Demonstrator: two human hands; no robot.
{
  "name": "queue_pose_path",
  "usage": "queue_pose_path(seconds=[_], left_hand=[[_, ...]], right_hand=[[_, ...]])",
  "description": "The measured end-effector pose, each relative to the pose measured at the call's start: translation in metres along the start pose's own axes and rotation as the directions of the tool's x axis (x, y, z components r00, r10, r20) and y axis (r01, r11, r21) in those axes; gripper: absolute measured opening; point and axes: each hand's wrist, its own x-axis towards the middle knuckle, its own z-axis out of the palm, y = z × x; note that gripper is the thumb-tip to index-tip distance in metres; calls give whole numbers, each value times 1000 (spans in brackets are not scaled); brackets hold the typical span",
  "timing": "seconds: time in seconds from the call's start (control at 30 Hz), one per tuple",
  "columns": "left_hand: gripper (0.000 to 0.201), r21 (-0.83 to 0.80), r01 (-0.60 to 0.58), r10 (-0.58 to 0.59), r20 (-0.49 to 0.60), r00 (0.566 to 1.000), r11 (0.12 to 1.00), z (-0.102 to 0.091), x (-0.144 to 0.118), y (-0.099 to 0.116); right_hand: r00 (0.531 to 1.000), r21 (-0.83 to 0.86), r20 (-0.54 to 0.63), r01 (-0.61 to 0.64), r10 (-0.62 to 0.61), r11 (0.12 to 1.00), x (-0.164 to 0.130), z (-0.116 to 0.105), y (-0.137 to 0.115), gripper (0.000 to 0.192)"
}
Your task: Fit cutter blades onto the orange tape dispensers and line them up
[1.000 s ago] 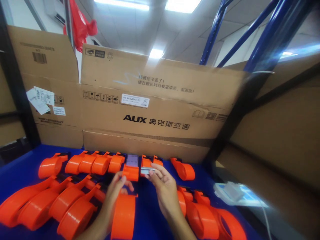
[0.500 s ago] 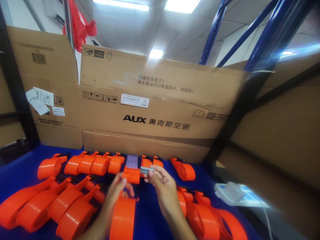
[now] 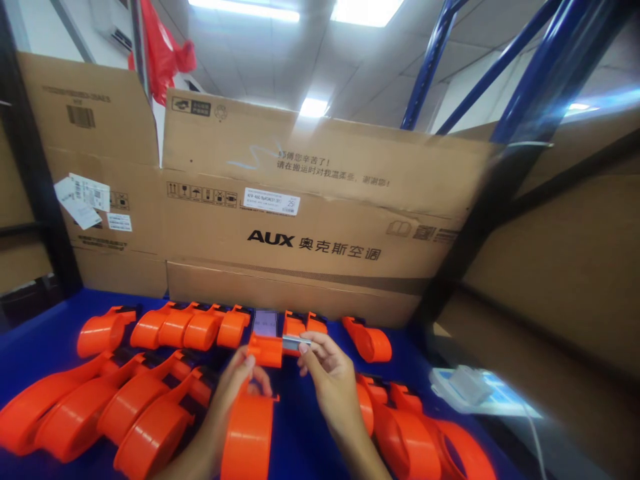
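Note:
My left hand [image 3: 234, 381] is closed around the narrow upper part of an orange plastic tape dispenser [image 3: 247, 433], whose wide round part hangs down toward me. Between the thumb and fingers of my right hand [image 3: 331, 373] is a small grey metal strip [image 3: 295, 342]. Its left end is right at the right edge of the dispenser's upper part; whether it sits inside cannot be made out. Behind my hands a small greyish-purple screen or card [image 3: 265, 323] stands upright.
Similar orange dispensers with black parts stand in rows on the blue tabletop [image 3: 300, 433], to the left [image 3: 155, 427] and right [image 3: 407, 440]. A large cardboard sheet [image 3: 320, 227] walls off the back. At right lies a clear plastic box [image 3: 465, 387] near a white cable.
Almost nothing differs. The view has shifted very slightly, and my right fingers have moved a little on the metal strip, which stays beside the dispenser's upper part.

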Motion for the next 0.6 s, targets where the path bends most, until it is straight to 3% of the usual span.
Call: queue_pose_path(seconds=[0.17, 0.47, 0.6], left_hand=[[44, -29, -131, 129, -81, 988, 991, 3, -4, -14], [42, -58, -118, 111, -111, 988, 991, 7, -9, -14], [41, -4, -159, 156, -170, 973, 987, 8, -11, -11]], right_hand=[[1000, -69, -8, 28, -29, 997, -3, 1, -5, 32], [1000, -61, -2, 9, -9, 998, -5, 6, -1, 35], [998, -35, -52, 20, -22, 999, -4, 5, 2, 38]])
